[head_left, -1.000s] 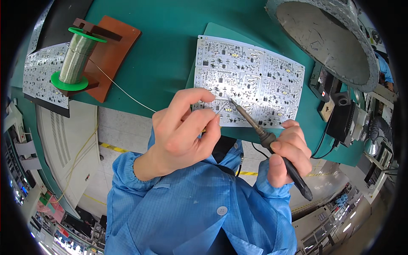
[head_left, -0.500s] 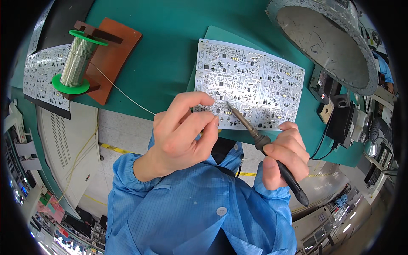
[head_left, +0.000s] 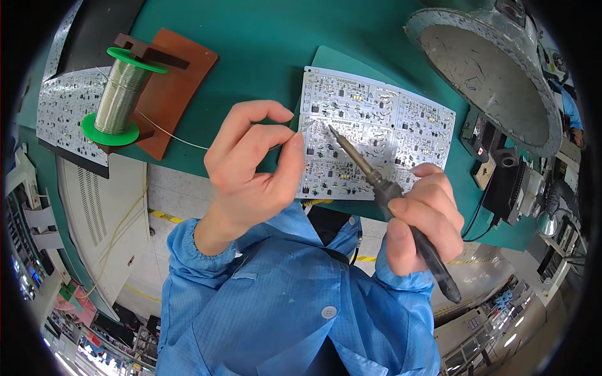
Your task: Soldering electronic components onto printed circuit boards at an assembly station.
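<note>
A white circuit board panel (head_left: pixel 376 119), crowded with small parts, lies on the green mat. My left hand (head_left: pixel 251 166) is at the panel's left edge, thumb and fingertips pinched on thin solder wire (head_left: pixel 172 134). The wire runs back to a spool (head_left: pixel 123 94) with green flanges. My right hand (head_left: pixel 426 219) is wrapped around the black handle of a soldering iron (head_left: pixel 357 160). Its tip points at the panel's left middle, just right of my left fingertips; whether it touches the board I cannot tell.
The spool sits in a brown stand (head_left: pixel 182 94) at the left, beside another board panel (head_left: pixel 69 116). A grey hood (head_left: pixel 486 78) overhangs the right side. Beneath it stand a black device (head_left: pixel 505 188) and cables. Below the table edge is a tiled floor (head_left: pixel 164 188).
Both hands have moved farther up the board and leftward, the left hand more so. The iron's tip now points at a higher spot. The view has shifted slightly.
</note>
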`<state>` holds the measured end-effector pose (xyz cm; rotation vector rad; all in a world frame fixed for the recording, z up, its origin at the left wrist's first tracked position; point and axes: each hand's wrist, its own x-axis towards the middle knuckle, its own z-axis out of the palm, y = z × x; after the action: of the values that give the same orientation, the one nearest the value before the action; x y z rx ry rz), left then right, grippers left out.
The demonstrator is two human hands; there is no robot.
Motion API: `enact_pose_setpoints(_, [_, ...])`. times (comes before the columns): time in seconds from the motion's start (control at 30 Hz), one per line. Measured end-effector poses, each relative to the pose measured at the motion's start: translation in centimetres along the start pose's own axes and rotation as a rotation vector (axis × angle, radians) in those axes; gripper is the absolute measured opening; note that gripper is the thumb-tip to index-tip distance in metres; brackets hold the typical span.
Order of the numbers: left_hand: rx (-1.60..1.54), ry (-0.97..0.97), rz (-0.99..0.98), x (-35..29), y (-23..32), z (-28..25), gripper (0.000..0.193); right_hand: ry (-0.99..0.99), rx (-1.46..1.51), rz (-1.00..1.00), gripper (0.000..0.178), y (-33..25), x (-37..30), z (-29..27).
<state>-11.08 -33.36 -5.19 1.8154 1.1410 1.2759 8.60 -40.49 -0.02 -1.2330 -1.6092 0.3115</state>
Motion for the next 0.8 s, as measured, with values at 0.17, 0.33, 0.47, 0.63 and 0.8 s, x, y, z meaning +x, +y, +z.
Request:
enact_pose_setpoints(0.17, [-0.041,0.001,-0.003,-0.1,-0.5,0.2,0.011,-0.061,0.002,-0.013,0.019,0.3,1.1,0.7])
enact_pose_setpoints(0.33, [-0.056,-0.002,-0.007,-0.1,-0.6,0.2,0.012,-0.093,-0.007,-0.004,0.017,0.4,1.2,0.9])
enact_pose_setpoints(0.47, [-0.063,0.006,-0.012,0.0,-0.5,0.3,0.012,-0.097,-0.012,-0.002,0.017,0.3,1.2,1.0])
enact_pose_setpoints(0.63, [-0.042,0.013,-0.029,0.1,-0.4,0.3,0.013,-0.091,-0.018,-0.004,0.016,0.2,1.3,1.1])
enact_pose_setpoints(0.8, [-0.076,0.018,-0.04,-0.1,-0.4,0.2,0.012,-0.056,-0.013,-0.01,0.016,0.3,1.3,0.6])
